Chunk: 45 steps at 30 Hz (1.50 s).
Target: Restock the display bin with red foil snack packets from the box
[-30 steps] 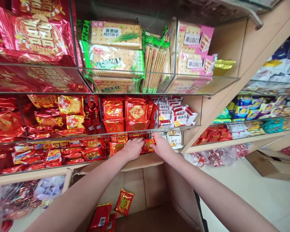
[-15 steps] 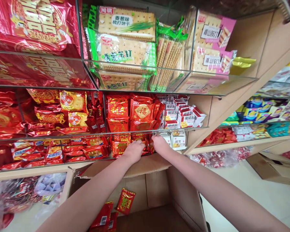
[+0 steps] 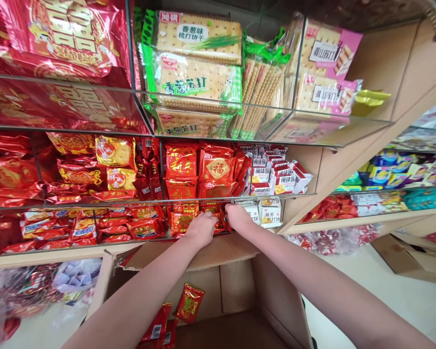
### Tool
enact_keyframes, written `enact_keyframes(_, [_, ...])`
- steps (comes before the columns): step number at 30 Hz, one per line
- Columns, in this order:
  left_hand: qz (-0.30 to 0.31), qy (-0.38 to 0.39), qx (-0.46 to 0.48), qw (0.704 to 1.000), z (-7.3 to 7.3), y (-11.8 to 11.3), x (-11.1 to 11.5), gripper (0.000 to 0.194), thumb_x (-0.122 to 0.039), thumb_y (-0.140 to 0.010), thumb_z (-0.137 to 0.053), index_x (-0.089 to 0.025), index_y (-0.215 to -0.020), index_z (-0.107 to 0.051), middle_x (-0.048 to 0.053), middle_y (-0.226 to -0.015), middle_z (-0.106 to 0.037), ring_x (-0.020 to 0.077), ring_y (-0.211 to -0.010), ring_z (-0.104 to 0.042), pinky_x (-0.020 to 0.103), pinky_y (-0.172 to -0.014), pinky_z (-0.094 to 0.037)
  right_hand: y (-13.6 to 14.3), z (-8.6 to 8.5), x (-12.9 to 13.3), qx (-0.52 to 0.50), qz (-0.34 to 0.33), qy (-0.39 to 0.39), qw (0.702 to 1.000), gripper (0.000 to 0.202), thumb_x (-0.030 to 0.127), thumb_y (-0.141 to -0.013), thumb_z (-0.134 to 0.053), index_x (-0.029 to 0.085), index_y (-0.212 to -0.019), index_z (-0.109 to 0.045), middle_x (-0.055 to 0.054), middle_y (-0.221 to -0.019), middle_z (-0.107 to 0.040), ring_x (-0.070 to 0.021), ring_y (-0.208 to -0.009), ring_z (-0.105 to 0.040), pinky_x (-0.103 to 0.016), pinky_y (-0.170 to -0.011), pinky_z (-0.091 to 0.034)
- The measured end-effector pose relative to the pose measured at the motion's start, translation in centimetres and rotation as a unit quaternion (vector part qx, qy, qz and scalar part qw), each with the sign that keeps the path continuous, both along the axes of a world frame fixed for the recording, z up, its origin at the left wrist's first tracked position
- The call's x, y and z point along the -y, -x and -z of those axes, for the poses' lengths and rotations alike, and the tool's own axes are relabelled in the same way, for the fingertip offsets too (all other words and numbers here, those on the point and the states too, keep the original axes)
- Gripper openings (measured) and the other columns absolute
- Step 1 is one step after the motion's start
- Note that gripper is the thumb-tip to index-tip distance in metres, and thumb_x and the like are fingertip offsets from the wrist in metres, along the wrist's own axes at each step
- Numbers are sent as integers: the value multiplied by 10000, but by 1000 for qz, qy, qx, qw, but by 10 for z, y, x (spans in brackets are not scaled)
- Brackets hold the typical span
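Both my hands reach into the lowest shelf compartment, behind its clear front strip. My left hand is closed, its fingers curled at the red snack packets. Close beside it, my right hand is also closed, its fingertips bent down at red packets between the two hands. The fingertips and the exact packets under them are partly hidden. White cracker packets stand just right of my right hand. Below my forearms is an open cardboard box, with a red-and-gold packet and several other red packets inside.
The box flap rests against the shelf edge under my wrists. Above are red packets, small white packets and large green-wrapped crackers behind clear strips. Another cardboard box lies on the floor at right.
The view has shifted slightly, so the shelves appear a little further right. My hands stay at the same red packets, with only slight finger movement.
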State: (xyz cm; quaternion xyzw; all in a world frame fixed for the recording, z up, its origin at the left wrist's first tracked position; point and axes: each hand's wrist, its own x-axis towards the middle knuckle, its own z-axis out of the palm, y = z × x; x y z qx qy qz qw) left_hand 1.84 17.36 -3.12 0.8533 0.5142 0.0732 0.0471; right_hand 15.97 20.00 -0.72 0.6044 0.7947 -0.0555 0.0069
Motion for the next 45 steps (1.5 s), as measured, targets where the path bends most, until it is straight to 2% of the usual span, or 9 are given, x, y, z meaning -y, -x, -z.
enact_keyframes(4, [-14,-6,0,1000,1,-1,0,235,-179,-722,-422,-192,-900,-573,67,-869,-528,202,-853,-481,312,-753,-406,3,4,0,7,-3,1,1000,246,50,-798,-331,107,-947,-519,-115,-915,-586,-185,-831,-557,-282,-672,-403])
enact_keyframes(7, [-28,-17,3,999,1,-1,1,237,-183,-728,-417,-195,-908,-571,71,-904,-525,216,-876,-457,327,-761,-396,4,10,-1,18,-1,31,999,186,167,-836,-375,116,-926,-530,-66,-882,-589,-154,-807,-556,-305,-685,-431])
enact_keyframes(11, [-70,-42,9,997,-2,-1,2,331,-171,-735,-419,-177,-1060,-481,86,-1022,-499,227,-934,-426,351,-800,-376,4,15,-6,31,7,64,997,213,283,-822,-432,129,-927,-535,-39,-883,-578,-139,-802,-553,-321,-702,-447])
enact_keyframes(14, [-92,-54,7,994,-6,1,0,306,-177,-731,-441,-157,-1032,-495,97,-1030,-509,250,-944,-416,378,-793,-371,8,12,-8,41,15,80,996,210,279,-813,-451,124,-922,-540,-46,-899,-572,-140,-807,-551,-320,-704,-453])
enact_keyframes(17, [-79,-46,0,996,-7,3,-3,232,-190,-738,-453,-153,-937,-567,88,-1015,-546,247,-935,-428,347,-791,-376,14,8,-5,45,13,88,995,210,266,-813,-453,124,-946,-532,-52,-937,-561,-143,-823,-546,-323,-701,-458])
enact_keyframes(24, [-33,-4,-25,999,-9,-1,-15,320,-56,-785,-348,-118,-1045,-524,94,-1023,-564,188,-956,-468,323,-826,-366,13,12,-4,45,-51,102,992,224,268,-817,-444,129,-978,-516,-56,-990,-540,-156,-873,-527,-357,-749,-437])
enact_keyframes(32, [-26,45,-54,997,-15,-4,-28,183,-225,-807,-436,-129,-907,-555,43,-892,-589,161,-885,-528,367,-778,-410,0,-5,-2,63,-78,142,985,216,262,-801,-472,128,-962,-524,-57,-980,-545,-154,-864,-531,-341,-734,-444])
enact_keyframes(39, [-27,65,-61,996,-20,-6,-24,226,-229,-805,-439,-143,-996,-522,59,-1006,-563,180,-952,-506,401,-821,-389,-5,0,-1,66,-108,170,977,251,288,-786,-490,140,-987,-520,-62,-1017,-538,-170,-909,-517,-364,-763,-429])
enact_keyframes(45, [-26,42,-47,998,-27,0,-16,311,-111,-785,-439,-156,-1091,-470,70,-1077,-533,190,-1034,-452,392,-868,-349,-7,-4,1,49,-121,171,977,315,329,-772,-501,143,-1026,-503,-70,-1035,-536,-176,-907,-522,-368,-759,-430])
